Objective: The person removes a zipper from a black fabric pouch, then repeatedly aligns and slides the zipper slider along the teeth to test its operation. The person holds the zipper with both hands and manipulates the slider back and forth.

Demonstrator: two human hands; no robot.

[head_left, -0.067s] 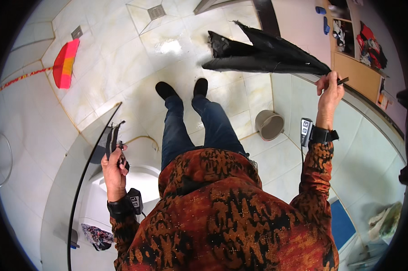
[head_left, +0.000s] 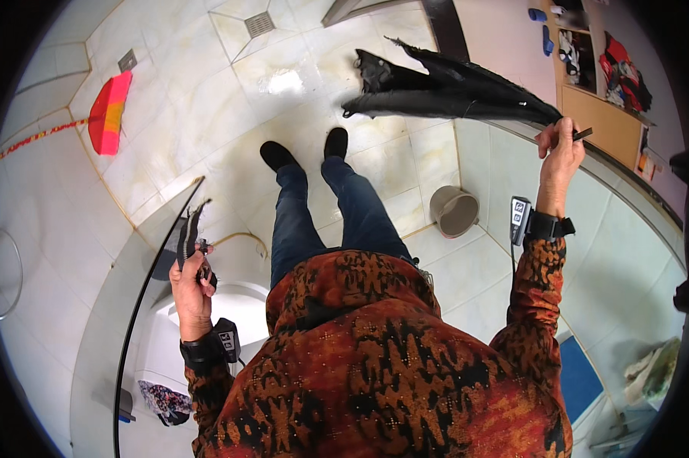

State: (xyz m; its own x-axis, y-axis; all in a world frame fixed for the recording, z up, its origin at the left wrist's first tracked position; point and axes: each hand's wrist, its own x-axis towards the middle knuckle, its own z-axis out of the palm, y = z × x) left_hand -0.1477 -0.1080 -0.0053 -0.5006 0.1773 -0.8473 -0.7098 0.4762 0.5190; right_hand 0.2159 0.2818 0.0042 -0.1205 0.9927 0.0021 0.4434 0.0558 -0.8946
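Note:
My right hand (head_left: 560, 151) is raised and grips the end of a long black folded sheet, like a bin bag or umbrella fabric (head_left: 444, 88), which sticks out to the left above the floor. My left hand (head_left: 192, 282) holds a smaller dark ragged object (head_left: 188, 233) upright beside a curved glass edge (head_left: 142, 294). Both wrists wear black bands with small devices. My feet in dark shoes (head_left: 302, 151) stand on pale floor tiles.
A red and orange broom head (head_left: 108, 113) lies at the left on the tiled floor. A floor drain (head_left: 259, 24) sits at the top. A grey bucket (head_left: 454, 211) stands by my right leg. A white basin (head_left: 230, 305) is below my left hand. Wooden shelves (head_left: 600, 91) are at the right.

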